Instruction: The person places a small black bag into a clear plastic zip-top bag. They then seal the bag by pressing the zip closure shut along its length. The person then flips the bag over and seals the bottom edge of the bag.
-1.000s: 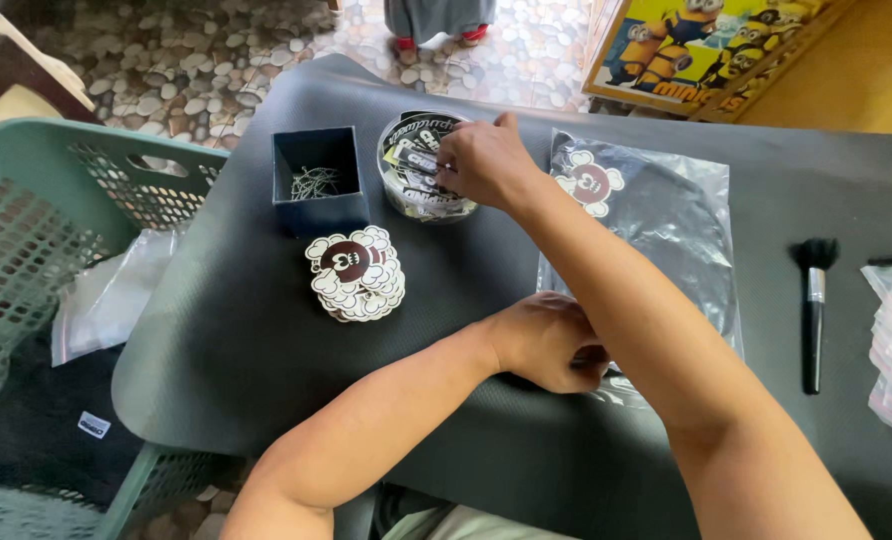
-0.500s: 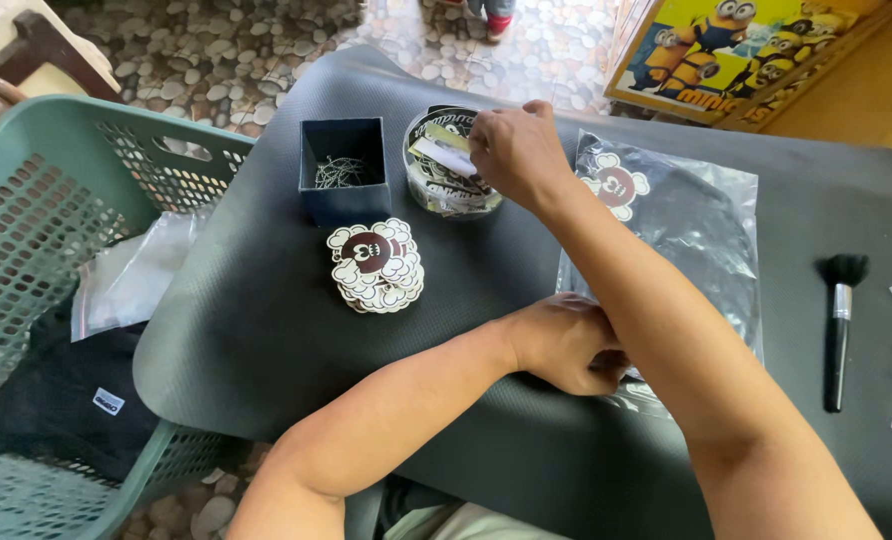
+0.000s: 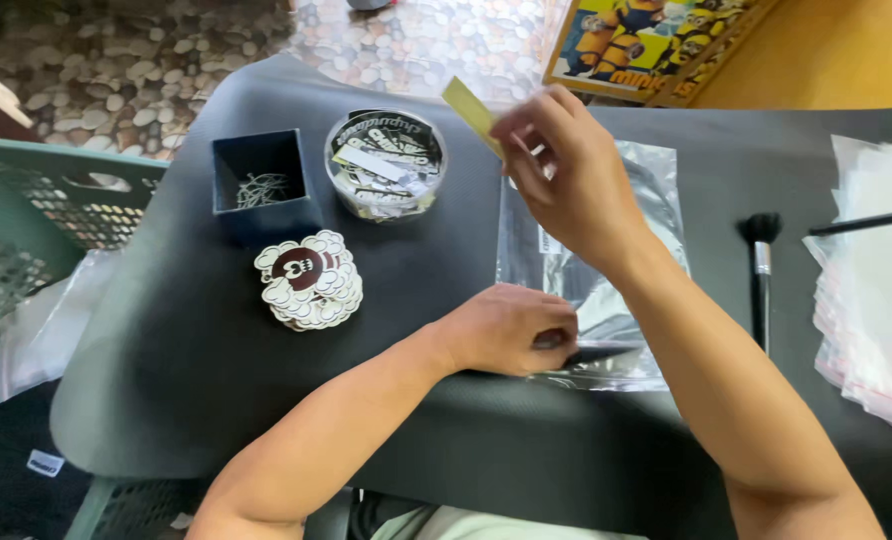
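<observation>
pebble-patterned flooring shows beyond a dark grey rounded bench (image 3: 166, 360) that fills most of the view, with a pale green plastic lattice basket (image 3: 26, 230) off its left edge and a colourful cartoon picture board (image 3: 656, 45) leaning at the top right. the right hand (image 3: 566, 180) is raised above the bench, its grip pinched narrow around a small yellowish paper slip (image 3: 469, 108) that sticks up and to the left from the fingertips. just left of that hand stands a round clear plastic tub (image 3: 386, 165) filled with printed black-and-white paper tags. beside the tub, further left, sits a small dark blue square box (image 3: 264, 190) with thin metal hooks lying in it. nearer the person from the box lies a stack of white cloud-shaped cutouts with a brown round face (image 3: 309, 280). the left hand (image 3: 511, 330) rests low on the bench, its grip closed down on the lower edge of a clear plastic zip bag (image 3: 606, 290) that lies flat under the raised right hand; what is inside the bag cannot be made out. to the right, apart from the bag, a black-bristled brush with a silver ferrule (image 3: 761, 270) lies lengthwise, and a pile of clear plastic sleeves (image 3: 876, 290) sits at the right edge with a thin black stick (image 3: 866, 222) across its top.
</observation>
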